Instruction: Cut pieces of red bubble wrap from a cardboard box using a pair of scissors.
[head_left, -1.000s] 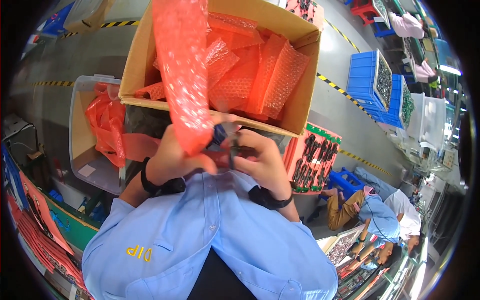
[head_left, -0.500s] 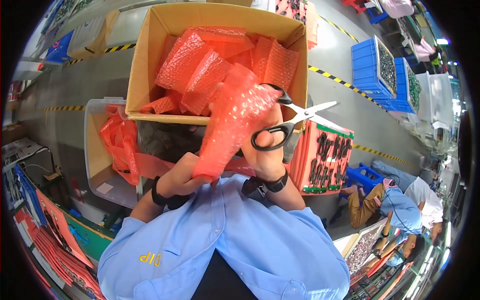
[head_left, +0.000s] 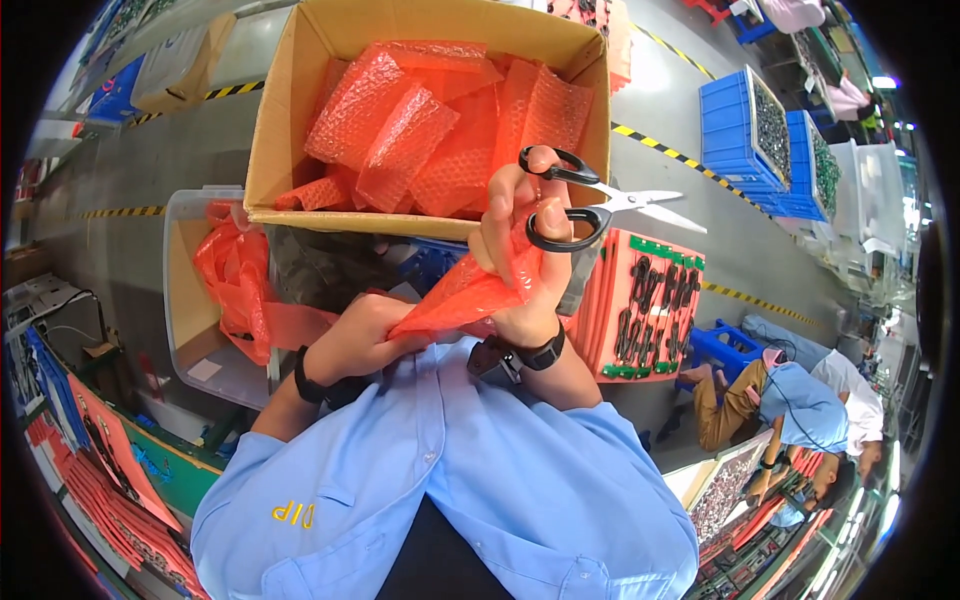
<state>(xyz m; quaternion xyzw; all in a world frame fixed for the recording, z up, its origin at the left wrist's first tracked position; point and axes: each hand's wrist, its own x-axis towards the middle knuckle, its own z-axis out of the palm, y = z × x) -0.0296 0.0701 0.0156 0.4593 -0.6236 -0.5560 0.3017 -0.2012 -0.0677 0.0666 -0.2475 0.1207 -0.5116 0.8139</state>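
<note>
My left hand (head_left: 365, 332) pinches the lower left end of a red bubble wrap piece (head_left: 462, 300), in front of my shirt. At its other side my right hand (head_left: 528, 285) is curled against the wrap. That same hand carries black-handled scissors (head_left: 625, 201), thumb and a finger at the loops. Their blades point right, slightly parted, away from the wrap. Beyond both hands stands a cardboard box (head_left: 278, 115) with several red bubble wrap pieces (head_left: 408, 140) in it. From a clear plastic bin (head_left: 178, 270) on the left, a red wrap strip (head_left: 300, 328) runs toward my left hand.
Pink trays with black cables (head_left: 650, 318) are stacked at my right, close to the scissors. Farther right are blue crates (head_left: 735, 130) and a blue stool (head_left: 722, 350). Co-workers (head_left: 805, 405) sit at the lower right. A green-edged bench (head_left: 185, 475) lies at the lower left.
The wrap, earlier stretched up over the box's near edge, is now gathered lower between my hands. My right hand has turned, its fingers now showing, and the scissors have shifted slightly right.
</note>
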